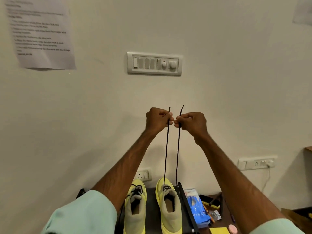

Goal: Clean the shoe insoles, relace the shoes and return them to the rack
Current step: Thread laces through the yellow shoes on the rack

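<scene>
Past mint sleeve (pixel 84 215), holds left hand (pixel 157 119) and right hand (pixel 192 123) up close together, each pinching one end of black lace (pixel 166 149), taut from right-hand yellow shoe (pixel 168 205).

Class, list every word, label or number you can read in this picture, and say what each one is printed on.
Wall notice: several printed lines, all too blurred to read.
Blue packet: print too small to read.
No text here is clear enough to quote.

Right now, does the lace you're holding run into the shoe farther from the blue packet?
No: the black lace drops from left hand and right hand into the shoe nearer the blue packet.
</scene>
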